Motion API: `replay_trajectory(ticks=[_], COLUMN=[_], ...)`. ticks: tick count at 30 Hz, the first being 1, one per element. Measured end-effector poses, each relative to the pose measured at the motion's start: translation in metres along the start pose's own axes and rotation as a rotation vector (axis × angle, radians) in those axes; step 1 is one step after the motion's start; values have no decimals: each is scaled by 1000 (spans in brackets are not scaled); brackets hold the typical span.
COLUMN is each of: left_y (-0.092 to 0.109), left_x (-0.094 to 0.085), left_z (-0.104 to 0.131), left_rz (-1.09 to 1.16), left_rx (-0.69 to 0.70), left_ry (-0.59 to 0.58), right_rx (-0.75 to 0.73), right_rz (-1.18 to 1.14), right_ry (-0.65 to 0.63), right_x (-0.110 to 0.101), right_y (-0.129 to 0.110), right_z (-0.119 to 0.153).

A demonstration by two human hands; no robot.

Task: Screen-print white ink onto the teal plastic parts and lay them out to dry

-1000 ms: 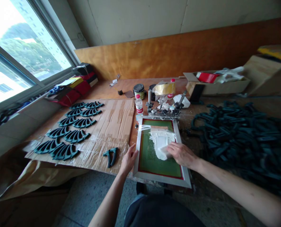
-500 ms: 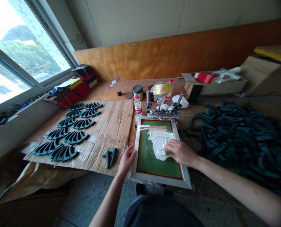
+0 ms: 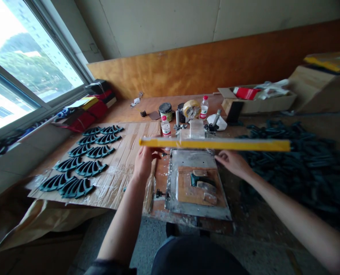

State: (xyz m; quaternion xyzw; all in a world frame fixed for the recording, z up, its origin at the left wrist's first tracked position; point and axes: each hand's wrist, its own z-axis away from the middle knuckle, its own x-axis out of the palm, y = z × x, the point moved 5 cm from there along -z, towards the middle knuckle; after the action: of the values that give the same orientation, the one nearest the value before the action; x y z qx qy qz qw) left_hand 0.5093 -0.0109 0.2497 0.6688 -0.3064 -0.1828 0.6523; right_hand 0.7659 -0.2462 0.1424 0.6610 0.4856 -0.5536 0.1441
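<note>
My left hand (image 3: 143, 163) grips the left end of the raised screen printing frame (image 3: 216, 144), whose yellow-taped edge faces me. Its mesh is out of sight. Under it is a grey metal base plate (image 3: 184, 157) with a wooden board (image 3: 184, 187) on it. A dark green curved plastic part (image 3: 203, 180) sits on that board among small blocks. My right hand (image 3: 232, 163) is just right of the plate's upper right corner, below the frame's edge, fingers pointing left and apart, with nothing seen in them. The white squeegee is not visible.
Fanned rows of similar green parts (image 3: 91, 168) lie on a cardboard sheet (image 3: 130, 152) at left. A heap of parts (image 3: 287, 164) covers the right side. Bottles (image 3: 165, 126), an ink can (image 3: 165, 110) and a tape roll (image 3: 191, 109) stand behind; an open carton (image 3: 261, 105) is back right.
The screen frame has swung up from flat, uncovering the plate and the green part. My left hand rose with it. My right hand has let go of the white squeegee and moved up and right.
</note>
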Motion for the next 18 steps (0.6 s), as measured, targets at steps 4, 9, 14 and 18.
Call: replay_trajectory(ticks=[4, 9, 14, 18], left_y=[11, -89, -162, -168], left_x=[14, 40, 35, -68], left_z=[-18, 65, 141, 118], left_rz=[14, -29, 147, -305], left_rx=[76, -501, -774, -651], left_ry=[46, -171, -138, 128], right_rx=[-149, 23, -355, -348], right_rz=[85, 99, -191, -175], right_ry=[-254, -222, -123, -178], right_x=[62, 64, 43, 32], right_y=[-28, -78, -151, -68], right_z=[54, 78, 94, 95])
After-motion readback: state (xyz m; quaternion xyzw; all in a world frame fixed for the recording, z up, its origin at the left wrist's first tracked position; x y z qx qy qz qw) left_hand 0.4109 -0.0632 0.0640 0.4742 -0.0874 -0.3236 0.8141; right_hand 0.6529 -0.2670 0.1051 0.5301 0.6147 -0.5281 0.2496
